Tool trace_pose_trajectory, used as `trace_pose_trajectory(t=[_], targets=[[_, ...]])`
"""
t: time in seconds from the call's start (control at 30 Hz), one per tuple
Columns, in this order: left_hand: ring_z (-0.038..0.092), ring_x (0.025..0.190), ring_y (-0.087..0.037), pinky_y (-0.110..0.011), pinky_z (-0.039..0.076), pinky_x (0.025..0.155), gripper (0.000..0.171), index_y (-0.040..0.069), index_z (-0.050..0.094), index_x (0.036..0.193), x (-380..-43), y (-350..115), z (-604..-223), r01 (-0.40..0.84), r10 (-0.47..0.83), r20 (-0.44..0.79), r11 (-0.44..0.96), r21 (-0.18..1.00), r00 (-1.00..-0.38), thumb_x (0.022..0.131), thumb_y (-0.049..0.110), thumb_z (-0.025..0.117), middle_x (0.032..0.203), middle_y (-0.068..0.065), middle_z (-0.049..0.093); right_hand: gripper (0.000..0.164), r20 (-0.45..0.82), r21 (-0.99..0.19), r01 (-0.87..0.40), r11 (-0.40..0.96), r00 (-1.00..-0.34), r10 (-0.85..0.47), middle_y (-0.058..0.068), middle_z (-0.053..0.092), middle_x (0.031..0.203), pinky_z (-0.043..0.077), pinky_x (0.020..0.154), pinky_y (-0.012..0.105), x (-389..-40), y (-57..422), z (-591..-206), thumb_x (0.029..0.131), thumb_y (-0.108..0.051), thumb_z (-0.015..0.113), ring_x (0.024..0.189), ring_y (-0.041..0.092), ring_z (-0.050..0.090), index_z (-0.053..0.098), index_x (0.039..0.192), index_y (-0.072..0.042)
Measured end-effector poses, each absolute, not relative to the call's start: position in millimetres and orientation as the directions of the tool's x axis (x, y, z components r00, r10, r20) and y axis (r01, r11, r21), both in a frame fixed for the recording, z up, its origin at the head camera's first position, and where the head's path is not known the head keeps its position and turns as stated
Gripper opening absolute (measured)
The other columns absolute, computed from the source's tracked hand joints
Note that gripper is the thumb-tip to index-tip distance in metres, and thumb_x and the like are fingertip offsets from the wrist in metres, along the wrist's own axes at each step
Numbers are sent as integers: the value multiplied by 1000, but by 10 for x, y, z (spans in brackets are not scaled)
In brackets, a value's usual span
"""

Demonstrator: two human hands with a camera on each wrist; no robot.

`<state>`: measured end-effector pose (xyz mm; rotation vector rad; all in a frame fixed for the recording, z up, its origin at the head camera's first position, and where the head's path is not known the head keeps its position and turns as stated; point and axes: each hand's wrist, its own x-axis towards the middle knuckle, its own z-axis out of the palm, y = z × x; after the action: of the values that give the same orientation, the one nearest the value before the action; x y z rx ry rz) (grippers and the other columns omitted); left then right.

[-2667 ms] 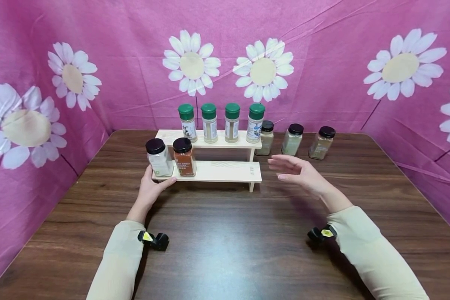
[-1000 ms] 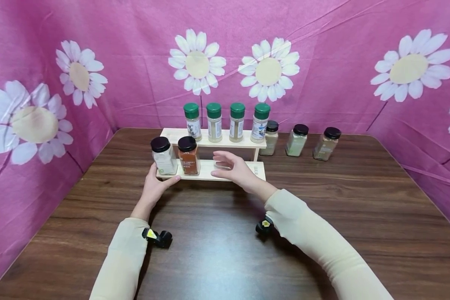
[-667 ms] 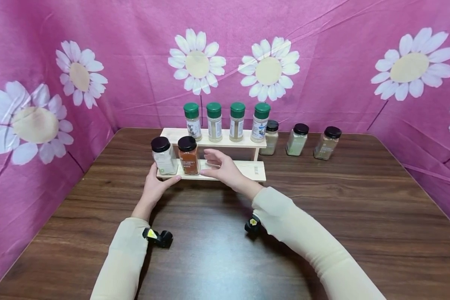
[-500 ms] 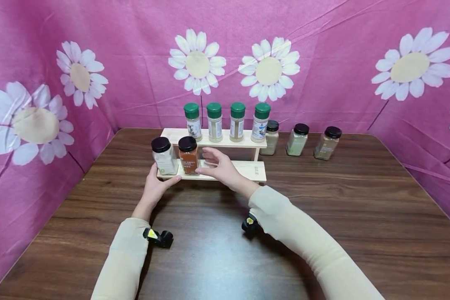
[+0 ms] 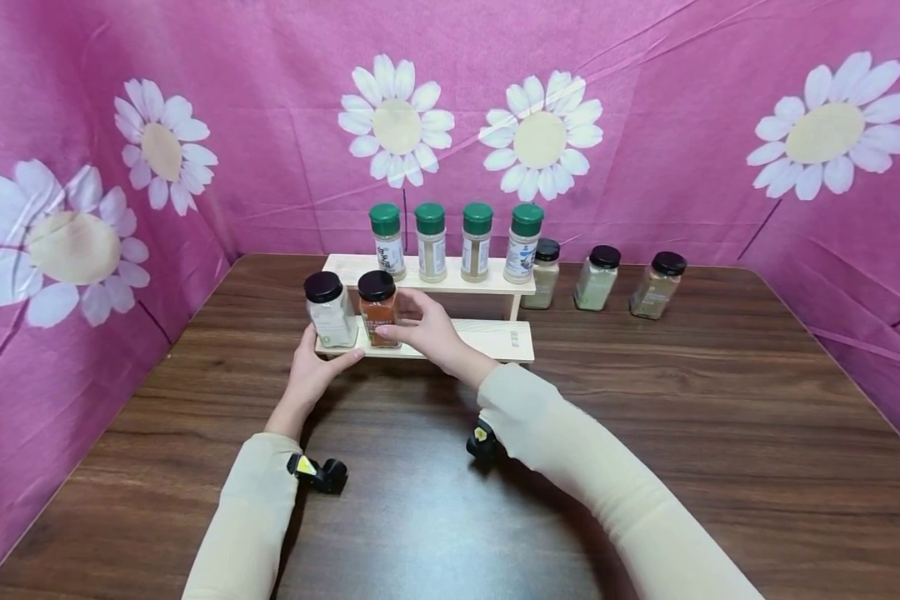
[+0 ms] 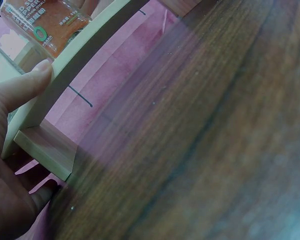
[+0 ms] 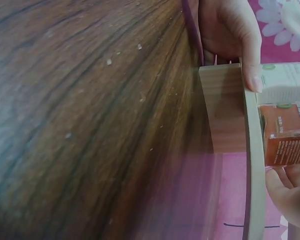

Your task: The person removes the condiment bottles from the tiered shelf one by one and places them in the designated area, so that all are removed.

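Note:
A two-tier light wooden rack (image 5: 487,337) stands on the table. My left hand (image 5: 307,375) grips the left end of its lower shelf; in the left wrist view the thumb (image 6: 27,85) presses the front edge and fingers reach behind the leg. A jar of white powder (image 5: 332,318) and a jar of red sweet pepper (image 5: 375,310), both black-lidded, stand upright on that shelf. My right hand (image 5: 429,333) is at the pepper jar's right side, thumb across its front in the head view, fingers partly hidden behind. In the right wrist view the fingertips (image 7: 276,182) meet the jar's edge.
Several green-capped spice shakers (image 5: 431,246) line the upper shelf. On the table right of the rack stand three black-lidded jars, including a pale green one (image 5: 596,282) and a brown one (image 5: 654,287). A pink daisy-printed cloth (image 5: 270,108) hangs behind the table (image 5: 412,500).
My right hand has moved left from beside the rack, over the lower shelf, to the red sweet pepper jar. The left hand keeps its grip on the rack. The jars have stayed put.

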<state>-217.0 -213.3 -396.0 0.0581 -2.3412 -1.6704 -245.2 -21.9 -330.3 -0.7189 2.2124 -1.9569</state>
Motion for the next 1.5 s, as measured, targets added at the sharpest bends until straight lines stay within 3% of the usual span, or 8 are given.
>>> trace_pose_trajectory(t=[0.27, 0.73, 1.03, 1.5], targets=[[33, 112, -23, -35, 22, 94, 76, 2, 31, 128, -2192, -2131, -3953, 125, -180, 199, 356, 926, -963, 67, 13, 74, 122, -15, 40, 47, 225, -948, -284, 140, -915, -334, 11, 56, 100, 40, 81, 28, -2547, -283, -3346, 70, -9, 71, 92, 19, 52, 51, 112, -3], [33, 111, -29, -38, 21, 95, 70, -5, 30, 126, -2028, -1995, -3720, 131, -164, 192, 323, 937, -968, 69, 5, 70, 121, -22, 39, 46, 163, -970, -209, 121, -936, -312, 8, 56, 101, 41, 78, 25, -2490, -263, -3328, 69, -7, 72, 91, 18, 52, 54, 112, -6], [33, 111, -28, -37, 22, 95, 70, -5, 30, 126, -2012, -1999, -3740, 120, -173, 183, 321, 939, -968, 69, 3, 70, 121, -22, 39, 45, 150, -980, -183, 81, -939, -310, 6, 57, 101, 42, 78, 26, -2409, -161, -3313, 69, -6, 72, 90, 16, 53, 56, 110, -8], [33, 113, -22, -34, 22, 95, 75, 3, 32, 127, -2155, -2128, -3968, 111, -196, 189, 352, 929, -962, 66, 13, 75, 122, -14, 41, 45, 130, -989, -146, 31, -945, -300, 6, 57, 100, 41, 78, 29, -2270, 157, -3186, 69, -4, 71, 91, 16, 52, 56, 111, -9]])
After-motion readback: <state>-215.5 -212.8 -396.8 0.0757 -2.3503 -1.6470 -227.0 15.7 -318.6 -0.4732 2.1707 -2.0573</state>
